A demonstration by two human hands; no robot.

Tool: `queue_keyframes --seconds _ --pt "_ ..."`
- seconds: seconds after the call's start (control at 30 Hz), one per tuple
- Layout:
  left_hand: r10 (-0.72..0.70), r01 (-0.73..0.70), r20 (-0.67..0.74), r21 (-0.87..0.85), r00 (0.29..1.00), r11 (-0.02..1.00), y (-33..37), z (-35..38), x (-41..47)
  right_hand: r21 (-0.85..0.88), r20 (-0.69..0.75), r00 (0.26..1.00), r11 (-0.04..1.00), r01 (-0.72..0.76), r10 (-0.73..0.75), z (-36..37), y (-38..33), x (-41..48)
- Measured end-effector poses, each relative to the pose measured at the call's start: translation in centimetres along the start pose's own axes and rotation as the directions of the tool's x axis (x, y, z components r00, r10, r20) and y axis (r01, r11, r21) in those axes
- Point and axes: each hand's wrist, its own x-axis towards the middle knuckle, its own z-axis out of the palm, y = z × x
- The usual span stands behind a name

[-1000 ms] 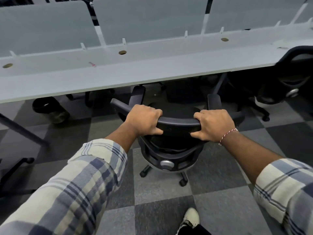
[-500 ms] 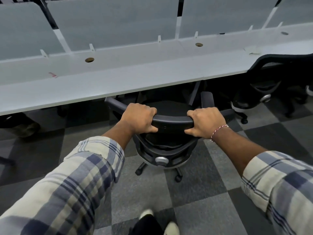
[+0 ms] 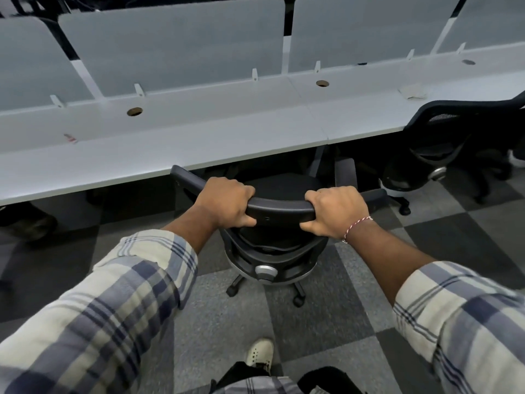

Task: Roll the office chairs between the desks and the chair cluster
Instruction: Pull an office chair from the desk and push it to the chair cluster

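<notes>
Long white laminate table (image 3: 199,155) ran left to right across the view, frosted grey divider panels (image 3: 176,44) behind it. Grey checkered carpet floor (image 3: 216,308) lay under you.

Black office chair with curved plastic top rail (image 3: 279,207) stood straight ahead of you, between you and the table, with its seat nosed under the table edge. The rail's long axis ran left-right, roughly parallel to that edge, its left end sitting nearer the edge than its right. Probably either move, in or out, goes square to the rail.

A second black mesh-back chair (image 3: 443,143) was parked at the table well to the right, apart from yours.

Your left hand (image 3: 227,201) and right hand (image 3: 336,211) were both wrapped round the rail, thumbs underneath, set either side of its middle and about equally near. A red-and-white thread bracelet (image 3: 356,224) sat on the right wrist.

Hidden: seat front and left armrest under the table, most of the wheel base behind the backrest, fingertips over the rail's far side. No chair cluster in view. The neighbour chair was cut off at the frame edge.
</notes>
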Motion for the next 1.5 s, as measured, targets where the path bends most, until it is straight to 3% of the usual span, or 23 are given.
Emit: queue_keyframes --seconds 0.43,0.63,1.03,1.23,1.5 --pt "-0.215 0.215 0.015 -0.015 0.977 0.977 8.9 -1.2 -7.7 0.017 -0.027 0.977 0.977 0.214 -0.213 -0.4 1.5 -6.5" --pt "-0.246 0.246 -0.022 -0.025 0.969 0.969 12.6 -1.8 -12.1 -0.012 -0.038 0.954 0.955 0.296 -0.296 -1.0 1.3 -10.4" --pt "-0.148 0.148 -0.058 -0.010 0.987 0.989 16.7 -2.0 -19.1 -0.024 -0.103 0.945 0.951 0.309 -0.310 -1.6 -1.1 -18.9" --pt "-0.010 0.009 -0.031 -0.039 0.999 0.999 17.1 -2.4 -20.4 -0.007 -0.135 0.944 0.953 0.303 -0.301 -1.2 -0.7 -21.0" --pt "-0.142 0.141 -0.045 -0.036 0.989 0.989 15.9 -1.8 -18.4 0.002 -0.147 0.944 0.954 0.300 -0.296 -0.7 0.7 -17.6"
